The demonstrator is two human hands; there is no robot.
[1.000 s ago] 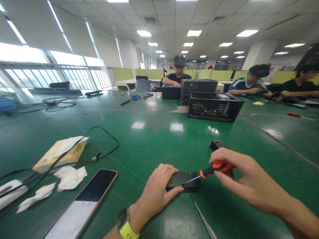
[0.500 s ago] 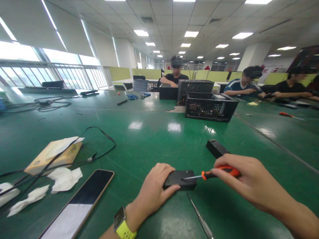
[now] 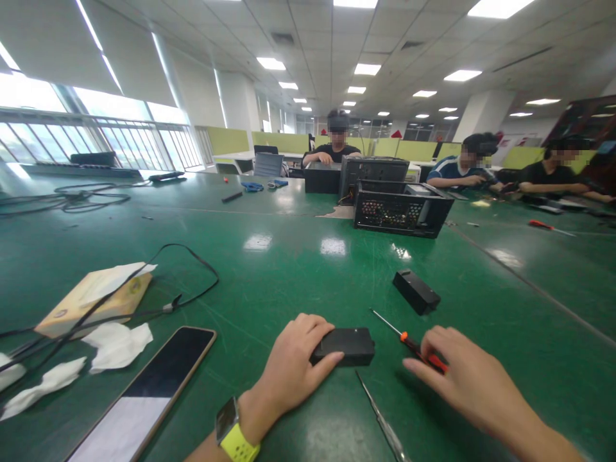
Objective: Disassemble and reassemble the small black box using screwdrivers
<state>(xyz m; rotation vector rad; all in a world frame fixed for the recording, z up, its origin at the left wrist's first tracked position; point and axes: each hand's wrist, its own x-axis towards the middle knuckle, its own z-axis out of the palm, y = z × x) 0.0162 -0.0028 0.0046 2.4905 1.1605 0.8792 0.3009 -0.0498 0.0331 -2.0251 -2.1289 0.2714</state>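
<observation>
Head view: the left hand (image 3: pixel 299 360) has its fingers and thumb closed about the left end of a black rectangular case (image 3: pixel 353 345), which lies flat on the green tabletop (image 3: pixel 279 276). The right hand (image 3: pixel 464 372) is loosely curled over the handle of an orange-and-black screwdriver (image 3: pixel 404 337), thumb and forefinger parted; whether its fingers touch the handle cannot be told. The screwdriver lies right of the case, apart from it. A second black case (image 3: pixel 416 291) lies beyond; a slim pointed metal tool (image 3: pixel 384 420) lies on the near side
</observation>
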